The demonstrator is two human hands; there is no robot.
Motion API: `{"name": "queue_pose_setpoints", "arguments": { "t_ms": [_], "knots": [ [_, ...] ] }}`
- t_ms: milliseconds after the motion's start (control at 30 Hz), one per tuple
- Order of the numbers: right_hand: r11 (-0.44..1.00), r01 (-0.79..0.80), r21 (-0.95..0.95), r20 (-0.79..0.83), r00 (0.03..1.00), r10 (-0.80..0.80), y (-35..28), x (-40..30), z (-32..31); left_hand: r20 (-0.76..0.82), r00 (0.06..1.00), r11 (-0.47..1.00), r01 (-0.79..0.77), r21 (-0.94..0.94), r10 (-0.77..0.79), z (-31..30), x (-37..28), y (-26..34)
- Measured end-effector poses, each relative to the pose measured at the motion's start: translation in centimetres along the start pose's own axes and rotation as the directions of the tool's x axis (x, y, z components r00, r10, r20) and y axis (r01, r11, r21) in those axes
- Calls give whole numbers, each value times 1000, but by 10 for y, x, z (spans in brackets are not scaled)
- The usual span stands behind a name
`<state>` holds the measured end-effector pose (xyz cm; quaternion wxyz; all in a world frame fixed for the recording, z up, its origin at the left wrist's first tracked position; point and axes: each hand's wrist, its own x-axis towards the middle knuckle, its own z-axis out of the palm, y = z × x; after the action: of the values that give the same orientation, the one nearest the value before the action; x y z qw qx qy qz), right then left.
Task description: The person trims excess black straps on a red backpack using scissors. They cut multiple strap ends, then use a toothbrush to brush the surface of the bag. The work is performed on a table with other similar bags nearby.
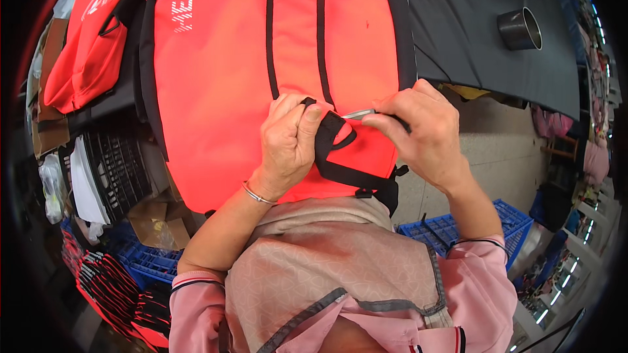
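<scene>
A large coral-red bag (221,83) with black edging and black webbing straps lies before me, its lower end against my lap. My left hand (292,142) pinches a folded part of the bag and its black webbing (324,144) between thumb and fingers. From the right, my right hand (422,127) holds a small pointed metal tool with a dark handle, perhaps thread snips (359,114). Its tip touches or nearly touches the webbing's end, close to my left thumb. Whether the blades are apart cannot be told.
A second red bag (93,59) lies at the left. On the dark-covered table (456,34) at right stands a metal cup (520,29). Below are a black crate (120,171), a cardboard box (159,220) and blue plastic crates (510,225).
</scene>
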<state>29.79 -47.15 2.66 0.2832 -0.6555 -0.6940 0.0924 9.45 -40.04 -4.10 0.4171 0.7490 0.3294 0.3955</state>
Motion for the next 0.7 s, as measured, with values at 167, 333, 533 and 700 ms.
{"name": "queue_pose_setpoints", "arguments": {
  "t_ms": [167,333,533,700],
  "knots": [
    [786,-312,534,-84,905,416,-18,-14,18,-22,999,999,23,-41,-23,3,-3,-6],
    [939,18,344,-163,986,40,-24,-27,54,-22,999,998,35,-53,-37,7,0,-1],
    [861,-91,501,-36,991,126,-20,-29,52,24,999,998,30,-60,-29,7,-3,2],
    [677,-293,675,132,951,280,-8,-44,26,83,993,992,95,-81,-88,17,-11,15]
  ]
}}
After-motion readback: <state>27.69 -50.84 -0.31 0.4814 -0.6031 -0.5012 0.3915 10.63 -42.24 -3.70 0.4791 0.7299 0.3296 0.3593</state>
